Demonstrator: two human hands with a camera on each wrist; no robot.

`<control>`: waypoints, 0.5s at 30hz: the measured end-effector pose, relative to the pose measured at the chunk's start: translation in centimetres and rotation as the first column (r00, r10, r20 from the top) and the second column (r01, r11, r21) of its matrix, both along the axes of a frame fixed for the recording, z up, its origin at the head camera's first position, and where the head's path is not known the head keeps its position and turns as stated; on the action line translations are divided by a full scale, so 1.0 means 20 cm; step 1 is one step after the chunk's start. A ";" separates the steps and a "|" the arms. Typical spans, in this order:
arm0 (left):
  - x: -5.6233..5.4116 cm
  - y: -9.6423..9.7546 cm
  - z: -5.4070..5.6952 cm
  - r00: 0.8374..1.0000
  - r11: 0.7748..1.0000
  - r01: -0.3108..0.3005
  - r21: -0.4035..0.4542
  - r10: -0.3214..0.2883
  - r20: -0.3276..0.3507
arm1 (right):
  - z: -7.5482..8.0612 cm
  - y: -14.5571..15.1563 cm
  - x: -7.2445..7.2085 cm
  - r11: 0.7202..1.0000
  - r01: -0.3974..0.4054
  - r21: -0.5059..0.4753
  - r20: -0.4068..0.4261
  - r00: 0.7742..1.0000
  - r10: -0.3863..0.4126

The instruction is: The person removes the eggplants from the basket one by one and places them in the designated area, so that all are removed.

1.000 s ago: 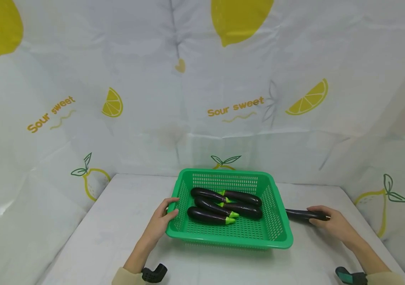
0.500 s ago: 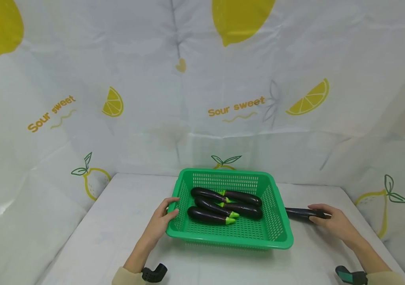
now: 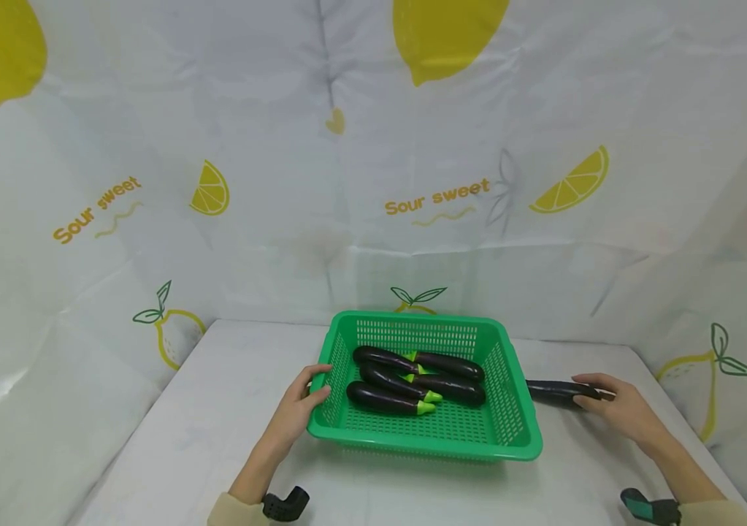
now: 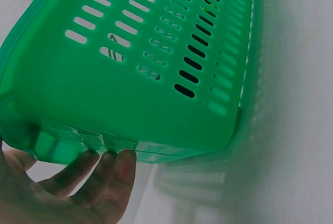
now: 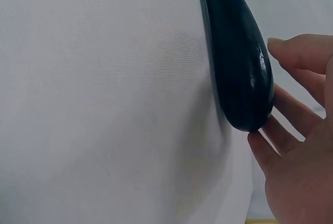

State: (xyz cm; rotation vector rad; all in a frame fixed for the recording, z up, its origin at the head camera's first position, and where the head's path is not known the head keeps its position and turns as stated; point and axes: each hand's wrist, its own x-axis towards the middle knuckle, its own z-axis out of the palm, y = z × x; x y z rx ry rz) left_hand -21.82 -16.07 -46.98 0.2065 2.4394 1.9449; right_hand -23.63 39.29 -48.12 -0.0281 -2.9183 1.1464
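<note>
A green plastic basket (image 3: pixel 422 451) holds several dark purple eggplants (image 3: pixel 386 400) with bright green stem ends. My left hand (image 3: pixel 297 409) grips its left rim, thumb on the near side and fingers under the edge in the left wrist view. Right of the basket, one more eggplant (image 3: pixel 553 393) lies on the white table, its far end hidden behind the basket. My right hand (image 3: pixel 619 413) is at that eggplant's rounded end. In the right wrist view the relaxed fingers (image 5: pixel 294 112) touch the end, and the upper fingertip stays just off its side.
White cloth with lemon prints and "Sour sweet" lettering hangs behind and at both sides of the white table (image 3: pixel 176 438). Dark camera mounts (image 3: pixel 286 504) sit on both wrists, close over the table's near part.
My right hand has shifted slightly right, its thumb and forefinger spreading a little wider about the eggplant's end. The left hand and basket stay in place.
</note>
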 end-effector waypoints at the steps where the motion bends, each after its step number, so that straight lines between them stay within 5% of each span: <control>1: 0.00 0.00 0.00 1.000 1.000 0.000 0.000 0.000 0.000 | 0.01 0.00 0.00 1.000 -0.002 0.000 -0.001 1.000 0.002; 15: 0.00 0.00 0.00 1.000 1.000 -0.005 -0.006 0.005 0.009 | 0.07 -0.02 0.05 0.999 -0.049 0.013 -0.097 0.994 0.050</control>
